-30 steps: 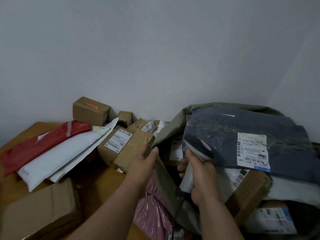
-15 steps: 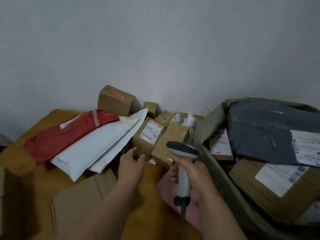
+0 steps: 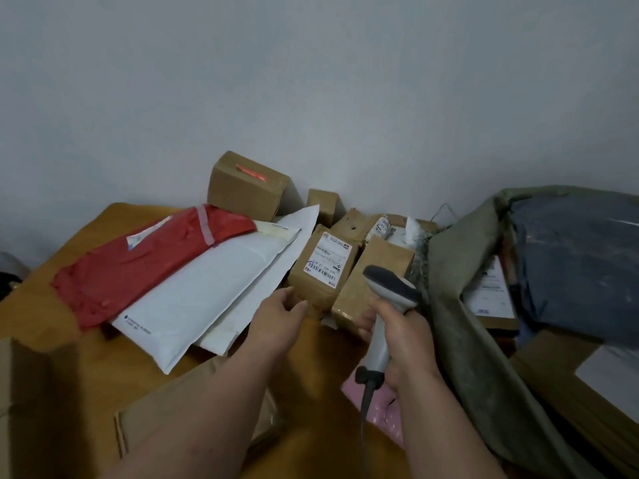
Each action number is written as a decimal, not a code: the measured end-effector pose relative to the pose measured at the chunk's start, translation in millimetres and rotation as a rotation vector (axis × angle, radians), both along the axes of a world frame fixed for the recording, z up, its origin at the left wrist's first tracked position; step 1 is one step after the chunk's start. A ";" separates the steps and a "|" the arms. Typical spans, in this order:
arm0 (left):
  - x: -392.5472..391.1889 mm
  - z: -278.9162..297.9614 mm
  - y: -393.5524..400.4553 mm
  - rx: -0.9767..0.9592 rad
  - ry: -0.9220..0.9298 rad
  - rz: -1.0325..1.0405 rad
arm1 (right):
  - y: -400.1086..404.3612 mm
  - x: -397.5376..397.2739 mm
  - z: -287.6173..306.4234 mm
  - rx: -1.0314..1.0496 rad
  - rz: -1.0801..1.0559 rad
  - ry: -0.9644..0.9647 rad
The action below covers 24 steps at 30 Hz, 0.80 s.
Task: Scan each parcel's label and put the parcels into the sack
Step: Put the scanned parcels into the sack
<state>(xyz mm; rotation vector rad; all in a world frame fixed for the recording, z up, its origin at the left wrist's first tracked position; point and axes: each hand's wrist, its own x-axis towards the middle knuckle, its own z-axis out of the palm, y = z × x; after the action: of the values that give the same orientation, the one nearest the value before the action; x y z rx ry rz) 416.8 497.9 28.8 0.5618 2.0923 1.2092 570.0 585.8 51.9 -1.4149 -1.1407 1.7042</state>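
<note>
1. Red poly mailer [image 3: 145, 264]: lies flat at the left of the wooden table [image 3: 45, 305], partly overlapping the white mailers beside it.
2. White padded mailer [image 3: 211, 295]: lies diagonally on a second white envelope [image 3: 276, 257], just right of the red mailer.
3. Left hand [image 3: 276, 319]: fingers nearly straight and relaxed, holding nothing; fingertips at the near edge of the labelled box.
4. Labelled cardboard box [image 3: 325, 267]: barcode label faces up; a plain brown box [image 3: 373, 271] touches its right side.
5. Right hand [image 3: 404, 340]: curled round the handle of the barcode scanner [image 3: 390, 292], whose head is over the plain box.
6. Green sack [image 3: 463, 305]: open at the right, already containing a dark grey mailer [image 3: 581, 264] and labelled parcels.
</note>
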 end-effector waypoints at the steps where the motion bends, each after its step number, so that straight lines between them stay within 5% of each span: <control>1: -0.2 -1.2 9.5 -0.010 0.015 -0.014 | 4.6 -0.2 -5.7 0.003 -0.002 -0.003; 9: -17.1 -27.1 73.5 -0.033 0.087 0.013 | 38.4 -41.5 -34.5 -0.059 0.256 0.057; 24: -21.0 -42.1 101.2 -0.050 0.114 0.170 | 57.3 -68.6 -65.1 -0.018 0.265 0.100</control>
<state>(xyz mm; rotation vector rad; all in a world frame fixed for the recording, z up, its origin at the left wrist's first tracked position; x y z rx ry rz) 395.8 599.2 -13.3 0.4469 2.2987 1.2406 501.4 643.1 -13.3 -1.2159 -1.3052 1.9483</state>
